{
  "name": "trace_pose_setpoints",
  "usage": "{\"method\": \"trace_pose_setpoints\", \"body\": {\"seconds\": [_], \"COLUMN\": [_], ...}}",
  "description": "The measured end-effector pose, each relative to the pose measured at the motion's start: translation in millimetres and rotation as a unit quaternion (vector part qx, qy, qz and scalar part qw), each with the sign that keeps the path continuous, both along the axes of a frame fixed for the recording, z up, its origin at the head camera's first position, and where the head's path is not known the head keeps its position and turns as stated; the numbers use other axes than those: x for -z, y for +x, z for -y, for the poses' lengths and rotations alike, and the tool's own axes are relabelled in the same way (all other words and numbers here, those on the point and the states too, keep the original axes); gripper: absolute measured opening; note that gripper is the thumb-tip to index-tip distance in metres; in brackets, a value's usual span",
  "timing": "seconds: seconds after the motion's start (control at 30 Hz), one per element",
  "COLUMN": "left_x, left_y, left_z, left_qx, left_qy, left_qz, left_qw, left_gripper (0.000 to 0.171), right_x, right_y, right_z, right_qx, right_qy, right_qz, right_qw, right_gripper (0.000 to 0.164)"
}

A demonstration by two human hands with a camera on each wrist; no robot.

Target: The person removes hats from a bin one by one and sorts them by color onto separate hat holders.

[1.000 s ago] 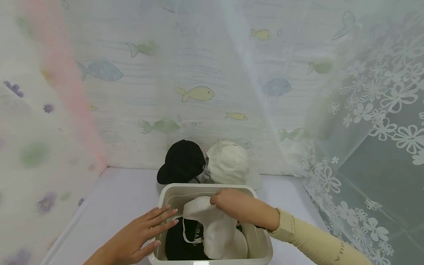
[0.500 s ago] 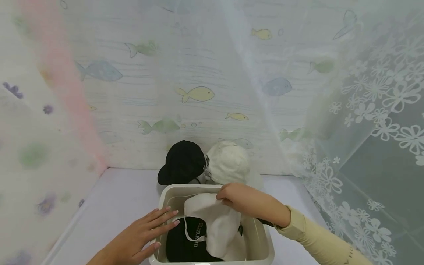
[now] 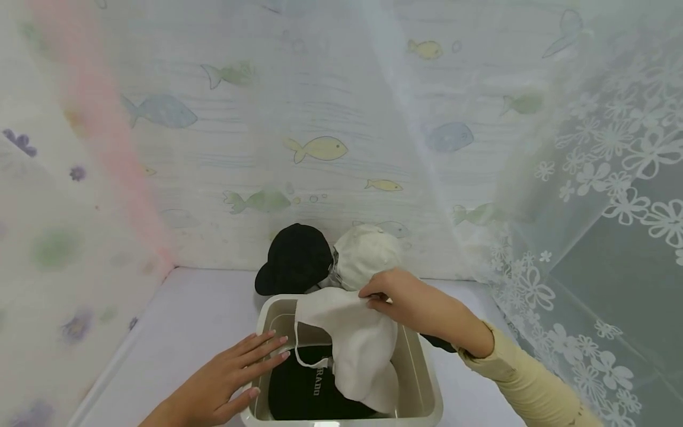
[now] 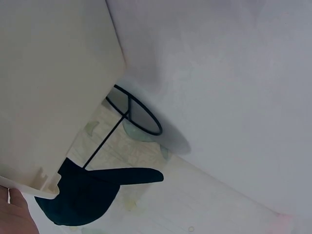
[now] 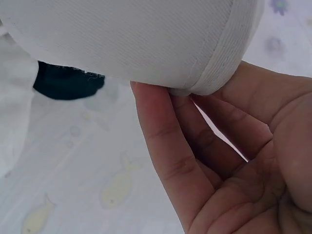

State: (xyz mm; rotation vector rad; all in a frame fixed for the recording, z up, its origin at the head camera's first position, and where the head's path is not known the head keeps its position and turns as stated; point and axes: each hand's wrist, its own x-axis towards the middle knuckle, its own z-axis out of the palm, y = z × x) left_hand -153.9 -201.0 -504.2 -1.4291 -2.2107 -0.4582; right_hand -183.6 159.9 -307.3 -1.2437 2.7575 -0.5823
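My right hand pinches the edge of a white cap, thumb on one side and fingertips on the other in the right wrist view. The cap hangs tilted over a white plastic basin, its upper part level with the back rim and its thin strap dangling at the left. Beneath it in the basin lies a black cap with pale lettering, partly covered. My left hand rests on the basin's left rim with fingers spread and straight; only some fingers show in the left wrist view.
Behind the basin, another black cap sits on a black wire stand, beside a second white cap. A white-covered surface lies under everything. Sheer flowered netting hangs at the right, and a fish-patterned sheet stands behind.
My right hand has lifted the white cap upward and slightly right, uncovering more of the black cap below. The left hand has stayed on the rim.
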Motion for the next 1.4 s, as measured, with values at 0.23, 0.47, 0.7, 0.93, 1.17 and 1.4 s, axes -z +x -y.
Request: {"method": "trace_pose_setpoints", "body": {"seconds": [0.23,0.47,0.7,0.93,1.17,1.4], "left_x": [-0.2,0.2,-0.6,-0.5,3.1,2.7], "left_y": [-2.4,-5.0,-2.2,-2.0,-1.0,-0.1], "left_z": [-1,-2,1,1,-1,-3], "left_qx": [0.004,0.001,0.006,0.004,0.013,0.014], "left_qy": [0.012,0.013,0.019,0.023,0.035,0.036], "left_qz": [-0.007,-0.009,-0.009,-0.008,-0.005,-0.008], "left_qw": [0.9999,0.9999,0.9998,0.9997,0.9993,0.9992], "left_gripper": [0.052,0.053,0.052,0.052,0.053,0.053], "right_x": [-29.5,-64.8,-90.4,-108.3,-105.6,-82.2], "right_y": [1.2,1.1,-8.6,-28.8,-64.6,-105.2], "right_z": [-12,-26,-37,-45,-52,-57], "right_qx": [0.021,0.047,0.075,0.138,0.160,0.148], "right_qy": [-0.026,-0.089,-0.123,-0.151,-0.156,-0.131], "right_qz": [-0.031,-0.089,-0.150,-0.198,-0.215,-0.178], "right_qw": [0.999,0.991,0.978,0.959,0.951,0.964], "right_gripper": [0.018,0.019,0.015,0.012,0.012,0.015]}}
